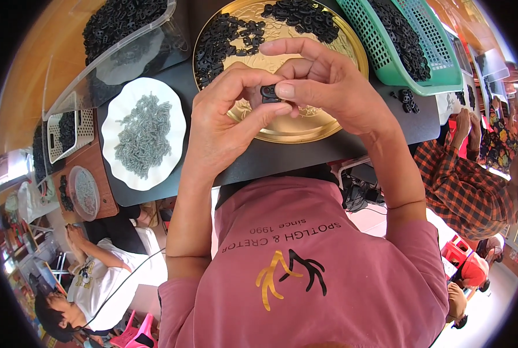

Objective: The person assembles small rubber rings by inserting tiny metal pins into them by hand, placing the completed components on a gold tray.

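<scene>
Left hand [218,119] and right hand [343,87] pinch one small black plastic piece [267,93] over the round gold metal tray [305,130], seemingly midway, with plenty apparently left among heaped black plastic parts [305,20] and a white scalloped dish [110,148] of silvery-grey bits [144,139], any finished ones indistinguishable.

The left grip [218,119] and right grip [335,84] together hold a small black part [268,93] above a round gold tray [312,127]. On the desk [253,158], a white dish [111,119] of grey pieces [144,139] sits left, a green basket [443,83] far right.
</scene>
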`<act>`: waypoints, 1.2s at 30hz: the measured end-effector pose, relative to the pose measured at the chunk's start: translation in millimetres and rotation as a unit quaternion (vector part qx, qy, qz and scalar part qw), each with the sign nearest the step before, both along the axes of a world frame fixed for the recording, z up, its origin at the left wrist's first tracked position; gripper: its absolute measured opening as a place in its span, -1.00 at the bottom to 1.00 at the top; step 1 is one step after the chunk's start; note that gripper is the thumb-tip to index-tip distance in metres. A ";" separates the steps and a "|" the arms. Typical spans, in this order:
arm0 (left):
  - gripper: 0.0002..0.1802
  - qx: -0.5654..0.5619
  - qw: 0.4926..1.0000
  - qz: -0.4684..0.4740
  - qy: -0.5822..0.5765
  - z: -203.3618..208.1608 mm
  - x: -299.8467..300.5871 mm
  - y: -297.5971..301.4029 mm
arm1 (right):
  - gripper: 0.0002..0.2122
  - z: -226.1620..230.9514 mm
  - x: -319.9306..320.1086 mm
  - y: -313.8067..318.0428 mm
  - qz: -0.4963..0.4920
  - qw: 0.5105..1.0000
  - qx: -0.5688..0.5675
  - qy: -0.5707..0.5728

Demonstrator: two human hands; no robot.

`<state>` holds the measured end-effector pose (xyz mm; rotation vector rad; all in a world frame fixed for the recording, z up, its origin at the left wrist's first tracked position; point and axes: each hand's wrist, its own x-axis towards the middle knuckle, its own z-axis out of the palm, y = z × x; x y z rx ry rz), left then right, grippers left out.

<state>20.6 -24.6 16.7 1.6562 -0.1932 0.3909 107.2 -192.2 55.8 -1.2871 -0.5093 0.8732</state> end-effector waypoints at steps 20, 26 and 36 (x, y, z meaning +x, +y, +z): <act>-0.77 0.072 0.995 0.043 -0.053 -4.0 1.5 1.8 | -0.46 -15.5 -3.6 5.9 -0.001 1.000 0.017 0.007; -0.76 0.088 0.995 0.038 -0.036 -6.1 1.9 5.0 | -0.46 -20.8 -1.6 5.4 0.012 1.000 0.027 0.012; -0.69 -0.052 0.998 0.027 -0.003 -11.1 -4.1 -0.5 | -0.48 -8.9 -9.3 -1.6 -0.031 0.998 0.026 -0.055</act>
